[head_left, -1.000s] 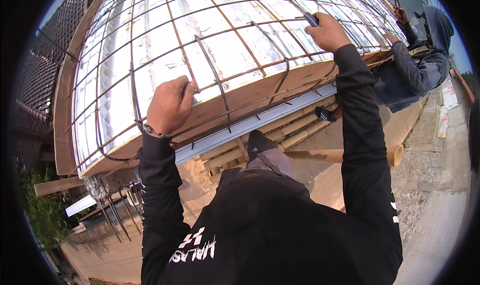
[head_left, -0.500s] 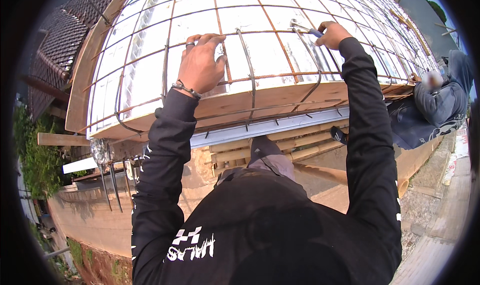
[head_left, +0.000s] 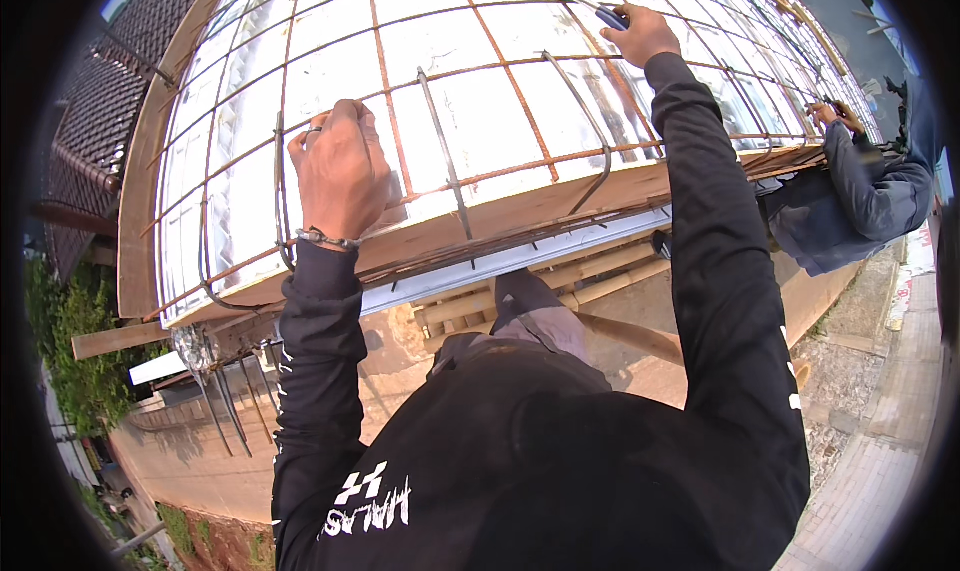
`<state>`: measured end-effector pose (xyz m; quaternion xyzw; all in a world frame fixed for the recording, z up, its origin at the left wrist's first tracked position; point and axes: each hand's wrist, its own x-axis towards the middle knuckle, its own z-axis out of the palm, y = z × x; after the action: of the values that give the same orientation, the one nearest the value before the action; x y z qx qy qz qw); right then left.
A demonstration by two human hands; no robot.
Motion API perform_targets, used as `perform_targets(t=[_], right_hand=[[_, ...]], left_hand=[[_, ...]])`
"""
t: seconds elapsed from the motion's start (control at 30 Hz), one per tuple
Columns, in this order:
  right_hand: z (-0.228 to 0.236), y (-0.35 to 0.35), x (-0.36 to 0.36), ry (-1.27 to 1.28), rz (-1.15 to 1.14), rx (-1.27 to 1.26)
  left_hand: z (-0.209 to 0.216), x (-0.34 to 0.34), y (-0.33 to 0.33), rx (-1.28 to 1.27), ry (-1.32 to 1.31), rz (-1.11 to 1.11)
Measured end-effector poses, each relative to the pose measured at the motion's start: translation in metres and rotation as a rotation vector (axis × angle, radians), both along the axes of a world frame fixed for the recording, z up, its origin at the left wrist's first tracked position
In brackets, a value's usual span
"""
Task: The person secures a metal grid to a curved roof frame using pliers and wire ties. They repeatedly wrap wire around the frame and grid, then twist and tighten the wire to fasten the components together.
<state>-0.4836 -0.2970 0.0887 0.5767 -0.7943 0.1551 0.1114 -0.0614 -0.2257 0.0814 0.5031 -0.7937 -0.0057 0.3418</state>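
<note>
My left hand (head_left: 343,166) is raised over the near left part of a rusty steel rebar mesh (head_left: 548,161). Its fingers are curled together close to a crossing of bars, and whatever they may pinch is hidden. Farther off to the right, my right hand (head_left: 645,37) grips a blue-handled metal tool (head_left: 608,16). The small curved head of this tool points left above the mesh; its exact kind is hard to make out. Beneath the mesh lies a shiny white sheet surface (head_left: 450,121). Bent bar ends hook over its near edge between my hands.
A wooden edge board (head_left: 140,211) bounds the left side. Below the near edge run bamboo poles (head_left: 610,266) beside my leg. At the right a person in dark clothing (head_left: 860,196) reaches onto the mesh. A tiled roof (head_left: 100,121) stands at far left.
My left hand has moved left and nearer to me, its fingers curling in. My right hand has gone slightly farther out with the tool. The view has shifted, and the other person's hands are raised.
</note>
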Motion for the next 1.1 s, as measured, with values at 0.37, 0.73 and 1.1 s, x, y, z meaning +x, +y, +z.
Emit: perform_targets(t=[0.37, 0.73, 1.1], right_hand=[[-0.021, -0.024, -0.022, -0.112, 0.063, 0.155], [-0.004, -0.017, 0.009, 0.061, -0.013, 0.204], [-0.001, -0.011, 0.017, 0.104, -0.061, 0.077]], left_hand=[[-0.007, 0.005, -0.002, 0.163, 0.213, 0.134], [-0.019, 0.014, -0.018, 0.017, 0.122, 0.141], [-0.002, 0.008, -0.009, 0.2, 0.358, 0.219]])
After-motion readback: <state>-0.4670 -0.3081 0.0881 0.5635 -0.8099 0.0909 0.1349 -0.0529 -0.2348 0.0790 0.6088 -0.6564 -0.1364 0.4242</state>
